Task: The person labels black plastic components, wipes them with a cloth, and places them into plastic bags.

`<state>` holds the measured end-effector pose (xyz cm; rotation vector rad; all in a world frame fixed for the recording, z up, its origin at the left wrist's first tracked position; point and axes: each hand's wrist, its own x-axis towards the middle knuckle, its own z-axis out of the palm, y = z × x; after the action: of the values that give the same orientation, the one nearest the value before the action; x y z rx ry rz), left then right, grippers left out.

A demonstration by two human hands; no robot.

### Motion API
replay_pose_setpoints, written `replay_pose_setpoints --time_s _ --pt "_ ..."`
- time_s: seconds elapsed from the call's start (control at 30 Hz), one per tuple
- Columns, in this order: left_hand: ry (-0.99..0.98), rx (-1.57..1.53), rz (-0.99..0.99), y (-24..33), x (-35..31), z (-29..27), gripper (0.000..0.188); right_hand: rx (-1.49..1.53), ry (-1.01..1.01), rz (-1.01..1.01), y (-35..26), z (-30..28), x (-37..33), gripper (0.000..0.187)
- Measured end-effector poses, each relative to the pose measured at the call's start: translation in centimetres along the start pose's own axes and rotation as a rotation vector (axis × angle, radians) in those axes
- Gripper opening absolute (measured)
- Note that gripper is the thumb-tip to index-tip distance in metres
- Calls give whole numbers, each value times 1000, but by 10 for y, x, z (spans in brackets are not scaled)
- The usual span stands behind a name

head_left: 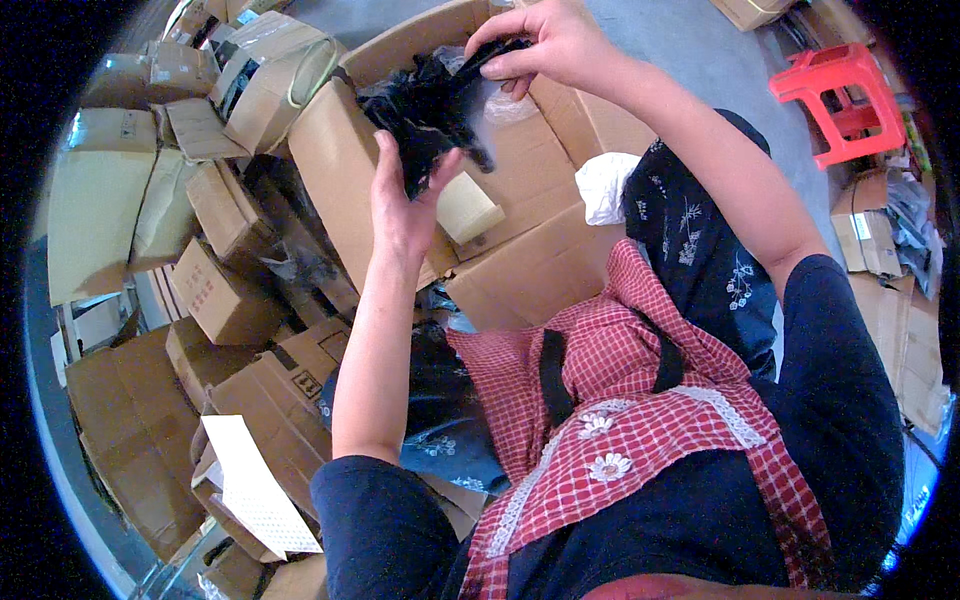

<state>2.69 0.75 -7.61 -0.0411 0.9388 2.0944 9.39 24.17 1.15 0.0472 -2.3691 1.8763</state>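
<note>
Right hand grips black bundle over open carton, left hand spread beneath

The right hand (560, 45) has its thumb and fingers closed on the upper right end of a dark, loose black bundle (425, 105). The left hand (403, 215) is turned up at the bundle's lower end, thumb and fingers apart, with black material hanging between them; how firmly it touches is hard to tell. The bundle spans the two hands above the far left part of an open cardboard carton (325, 175), and its strands are too tangled to tell apart.

In the carton, a cream block (470, 212) sits toward the near edge, just right of the left hand, and clear plastic (512, 105) shows toward the far edge, below the right hand. Just outside the carton's right edge, a crumpled white cloth (603, 190) lies against the person's dark flowered trousers (685, 225). A red checked apron (600, 375) covers the lap on the near side.

Well beyond the carton's right edge stands a red plastic stool (865, 110). Past its left edge, brown boxes (225, 290) are piled up, with a white printed sheet (250, 490) lying on the nearer ones.
</note>
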Motion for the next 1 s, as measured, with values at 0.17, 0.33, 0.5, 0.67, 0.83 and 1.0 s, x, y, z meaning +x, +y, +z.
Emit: replay_pose_setpoints --time_s 0.17,0.33,0.5,0.67,0.83,1.0 --pt "24 -61 78 13 -2 17 49 176 -4 302 -3 11 -9 33" --pt "107 24 86 19 -13 24 46 118 -28 381 -1 20 -7 28" --pt "3 113 94 14 -18 31 51 109 -51 385 7 23 -5 29" --pt "-125 82 87 7 -20 31 56 194 -42 429 12 32 -2 32" --pt "-73 179 151 8 -9 17 48 218 -22 337 8 40 -5 27" --pt "50 171 34 16 -12 14 40 78 -8 127 9 10 3 23"
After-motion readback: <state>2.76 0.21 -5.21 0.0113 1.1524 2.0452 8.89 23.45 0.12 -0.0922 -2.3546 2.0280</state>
